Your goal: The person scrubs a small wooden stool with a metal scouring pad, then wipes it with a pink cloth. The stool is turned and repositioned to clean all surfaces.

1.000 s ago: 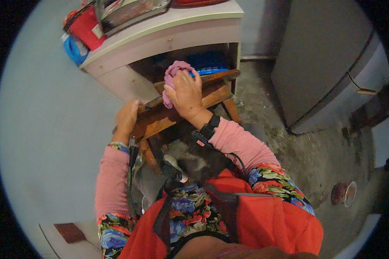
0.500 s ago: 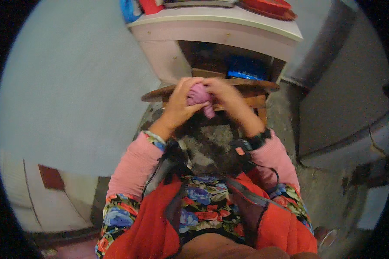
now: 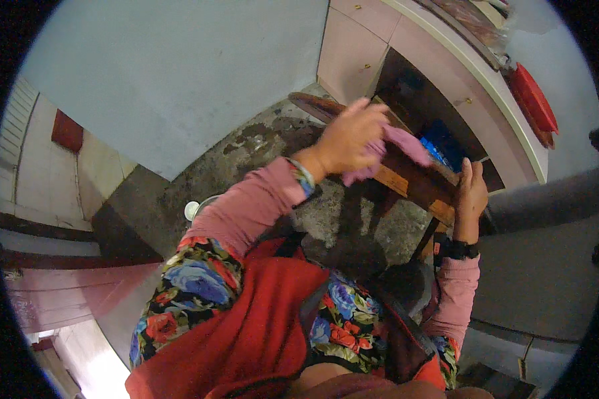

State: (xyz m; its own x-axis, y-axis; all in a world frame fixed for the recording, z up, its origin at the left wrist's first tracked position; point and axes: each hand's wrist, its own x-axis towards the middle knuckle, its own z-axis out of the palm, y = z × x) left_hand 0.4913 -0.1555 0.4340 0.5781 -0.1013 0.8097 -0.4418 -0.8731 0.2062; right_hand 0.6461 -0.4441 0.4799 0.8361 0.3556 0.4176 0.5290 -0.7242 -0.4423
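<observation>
My left hand (image 3: 356,139), slightly blurred, is closed around a crumpled pink cloth (image 3: 406,141). One end of the cloth sticks out to the right and another part hangs below the palm. Both lie over a small brown wooden table (image 3: 406,169), whose top runs slantwise from upper left to lower right. At the table's right end is my right hand (image 3: 471,196), its fingers together and apparently gripping the edge; the thumb side is partly hidden.
Behind the table stands a pale cabinet (image 3: 353,53) with an open compartment holding a blue package (image 3: 440,143). A red tray (image 3: 534,100) lies on its top. A grey appliance-like panel (image 3: 539,266) is at right. Wet-patched concrete floor (image 3: 233,156) spreads left; a small white round thing (image 3: 192,211) sits there.
The view has swung left, so the cabinet now lies upper right. My right hand has left the cloth and moved to the table's right end. My left hand keeps the cloth, now looser.
</observation>
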